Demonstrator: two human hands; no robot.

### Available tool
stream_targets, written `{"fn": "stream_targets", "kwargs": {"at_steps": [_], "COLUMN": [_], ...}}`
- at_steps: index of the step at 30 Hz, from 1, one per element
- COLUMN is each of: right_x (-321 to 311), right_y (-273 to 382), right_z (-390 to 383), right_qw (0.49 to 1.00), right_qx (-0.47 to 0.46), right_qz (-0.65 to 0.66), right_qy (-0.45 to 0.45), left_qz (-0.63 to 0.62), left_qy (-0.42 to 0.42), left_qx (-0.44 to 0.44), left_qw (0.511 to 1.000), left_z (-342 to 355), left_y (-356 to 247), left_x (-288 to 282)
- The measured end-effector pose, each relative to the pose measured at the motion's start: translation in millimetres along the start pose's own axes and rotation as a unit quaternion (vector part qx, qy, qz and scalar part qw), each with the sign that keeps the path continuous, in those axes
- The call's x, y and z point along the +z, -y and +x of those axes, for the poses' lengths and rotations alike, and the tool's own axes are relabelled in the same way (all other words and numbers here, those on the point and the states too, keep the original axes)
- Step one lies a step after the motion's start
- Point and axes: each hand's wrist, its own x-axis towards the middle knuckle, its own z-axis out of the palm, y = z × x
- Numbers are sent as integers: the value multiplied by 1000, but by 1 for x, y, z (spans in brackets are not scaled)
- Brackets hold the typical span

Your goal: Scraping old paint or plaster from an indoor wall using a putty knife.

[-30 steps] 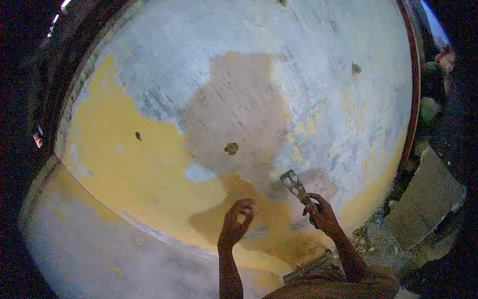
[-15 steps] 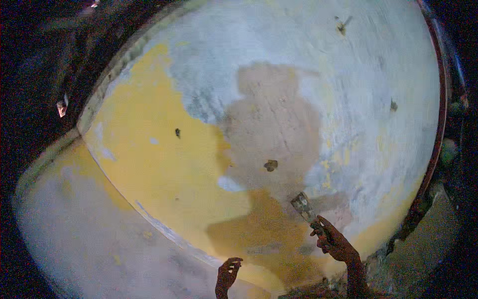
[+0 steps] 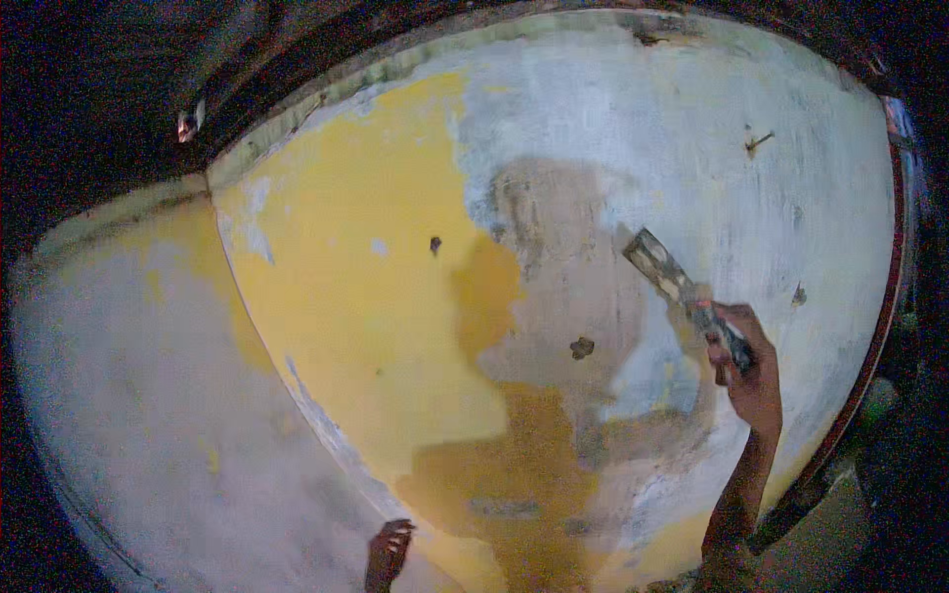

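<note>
My right hand [image 3: 749, 371] is closed around the dark handle of a scraper [image 3: 660, 265]. Its broad, stained metal blade points up and left, close to the wall [image 3: 346, 326]; whether it touches cannot be told. Yellow paint covers the wall's left part, and pale blue-white scraped areas spread across the upper and right parts. Low in the view, my left hand [image 3: 388, 553] is empty, its fingers loosely bent and slightly apart near the foot of the wall corner.
A grey side wall [image 3: 148, 395] meets the painted wall at a corner on the left. A hole [image 3: 582, 348] and a nail [image 3: 758, 143] mark the surface. Along the right runs a dark red edge strip [image 3: 883, 257]. My shadow falls across the middle.
My right hand has risen and moved right with the scraper, the arm now more stretched. My left hand sits lower and further left. The view has tilted upward, showing the wall's top edge.
</note>
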Motion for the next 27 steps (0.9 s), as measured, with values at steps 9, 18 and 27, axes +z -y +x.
{"fn": "stream_targets", "kwargs": {"at_steps": [9, 18, 27], "right_x": [47, 65, 76], "right_y": [64, 74, 55], "right_z": [57, 58, 38], "right_qw": [982, 993, 995], "right_qx": [175, 82, 45], "right_qz": [17, -23, 0], "right_qy": [67, 78, 92], "left_qz": [-57, -9, 200], "left_qy": [-51, -20, -171], "left_qx": [123, 222, 246], "left_qw": [989, 975, 933], "left_z": [16, 67, 157], "left_y": [-58, -134, -126], "left_x": [28, 46, 87]}}
